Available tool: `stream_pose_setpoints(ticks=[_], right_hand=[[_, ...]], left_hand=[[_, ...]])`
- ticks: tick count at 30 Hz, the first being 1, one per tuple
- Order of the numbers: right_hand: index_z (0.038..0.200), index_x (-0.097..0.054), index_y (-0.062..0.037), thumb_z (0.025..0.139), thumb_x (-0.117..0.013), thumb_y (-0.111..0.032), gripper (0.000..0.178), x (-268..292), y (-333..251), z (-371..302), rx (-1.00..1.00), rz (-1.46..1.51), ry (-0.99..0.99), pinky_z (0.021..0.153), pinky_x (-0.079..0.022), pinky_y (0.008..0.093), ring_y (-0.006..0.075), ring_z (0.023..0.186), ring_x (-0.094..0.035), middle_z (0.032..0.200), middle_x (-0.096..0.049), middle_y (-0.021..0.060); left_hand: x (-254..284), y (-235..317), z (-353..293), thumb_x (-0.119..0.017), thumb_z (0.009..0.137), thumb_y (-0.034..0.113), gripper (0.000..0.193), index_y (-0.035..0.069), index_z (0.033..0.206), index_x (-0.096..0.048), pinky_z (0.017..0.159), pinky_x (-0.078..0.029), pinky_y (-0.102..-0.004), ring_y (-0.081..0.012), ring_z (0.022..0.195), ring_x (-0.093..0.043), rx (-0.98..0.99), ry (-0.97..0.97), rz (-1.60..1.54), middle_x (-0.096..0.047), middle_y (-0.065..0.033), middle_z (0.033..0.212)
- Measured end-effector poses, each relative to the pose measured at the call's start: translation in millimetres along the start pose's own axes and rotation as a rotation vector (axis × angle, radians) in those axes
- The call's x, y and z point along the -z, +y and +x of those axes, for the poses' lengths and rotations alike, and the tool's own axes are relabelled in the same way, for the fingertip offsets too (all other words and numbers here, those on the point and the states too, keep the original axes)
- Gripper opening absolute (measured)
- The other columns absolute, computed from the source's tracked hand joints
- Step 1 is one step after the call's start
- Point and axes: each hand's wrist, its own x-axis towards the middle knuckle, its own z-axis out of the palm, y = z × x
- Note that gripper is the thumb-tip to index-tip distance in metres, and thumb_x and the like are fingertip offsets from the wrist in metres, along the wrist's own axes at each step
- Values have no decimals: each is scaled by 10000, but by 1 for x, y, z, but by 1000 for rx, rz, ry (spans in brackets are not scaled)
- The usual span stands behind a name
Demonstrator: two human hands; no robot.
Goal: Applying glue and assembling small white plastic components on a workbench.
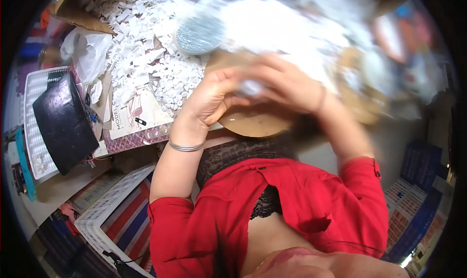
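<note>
Head view: I see the left hand [214, 93] and the right hand [287, 86] meeting over a tan board [258, 125] with a curved near edge. A small pale object [251, 87] sits between them. The left hand's fingers are curled toward it; the right hand's are bent over from the other side. Motion blur is heavy here, so I cannot tell which hand pinches the object, or whether both do.

On the worktop [134, 141], left of the board, I have a heap of small white pieces [177, 86], with white scraps [131, 22] beyond. A round tub [199, 34] with blue-grey contents stands past the left hand. Farther left, a black curved piece [65, 125] leans across a white basket [34, 95].
</note>
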Motion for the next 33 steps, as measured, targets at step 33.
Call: stream_pose_setpoints(ticks=[33], right_hand=[[875, -695, -76, 856, -655, -200, 131, -30, 72, 105, -214, -268, 154, 791, -516, 452, 352, 865, -642, 890, -636, 141]], left_hand=[[-12, 30, 4, -595, 849, 10, 66, 15, 913, -612, 751, -484, -460, -367, 826, -614, -851, 606, 1517, -641, -168, 861]])
